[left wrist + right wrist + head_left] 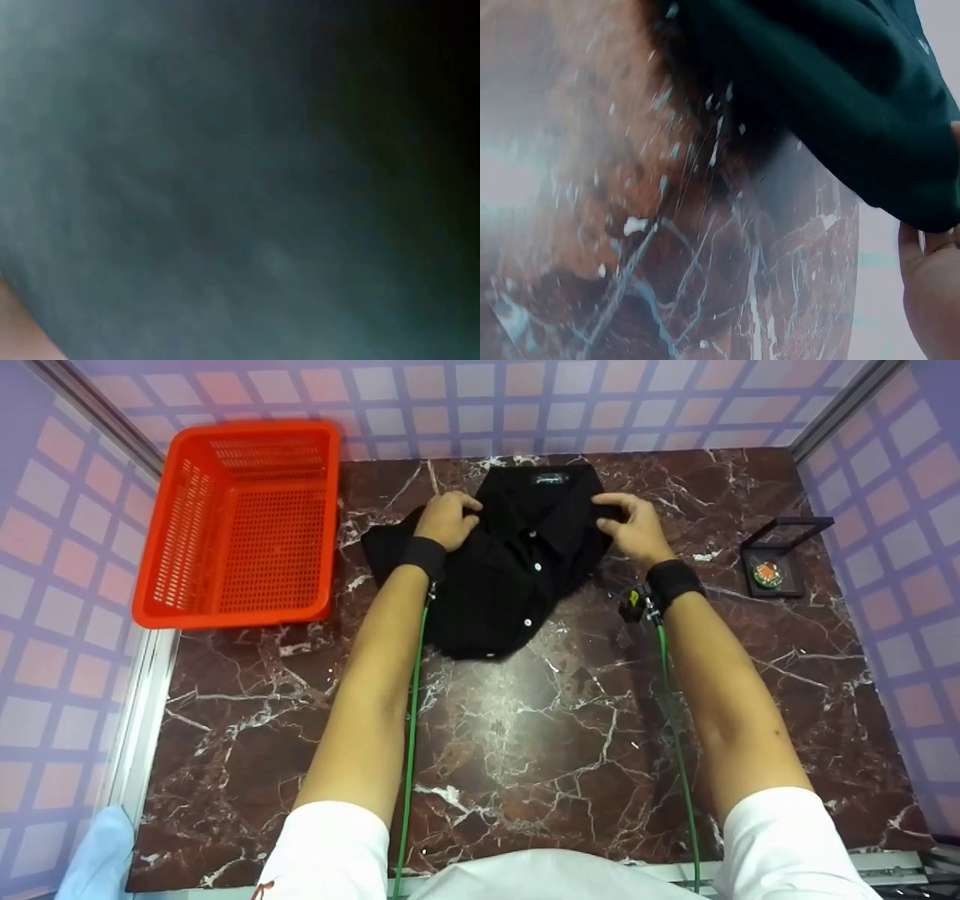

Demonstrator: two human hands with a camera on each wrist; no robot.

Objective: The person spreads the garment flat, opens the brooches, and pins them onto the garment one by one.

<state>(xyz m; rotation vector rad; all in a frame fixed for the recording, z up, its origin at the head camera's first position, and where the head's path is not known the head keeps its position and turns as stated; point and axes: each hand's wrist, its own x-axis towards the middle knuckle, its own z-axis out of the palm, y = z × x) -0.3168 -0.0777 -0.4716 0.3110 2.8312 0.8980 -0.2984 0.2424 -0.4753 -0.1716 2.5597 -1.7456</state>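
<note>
A black collared shirt (pixel 480 592) with white buttons lies partly folded, its collar and neck label at the far side. Near the collar's left side, my left hand (pixel 448 519) pinches the fabric between thumb and fingers. On the opposite side, my right hand (pixel 636 526) pinches the other shoulder of the shirt. Dark, blurred cloth fills almost all of the left wrist view. In the right wrist view, the shirt (pixel 840 97) hangs in a curved fold above the tabletop, with the right hand (pixel 934 292) at its edge.
An orange-red plastic basket (pixel 327 547) stands at the back left. To the right sits a small black frame stand (pixel 787 521) with a round colored piece (pixel 766 575). Tiled-pattern walls edge the dark marbled table (pixel 525 765). Green cables (pixel 411 735) run along both forearms.
</note>
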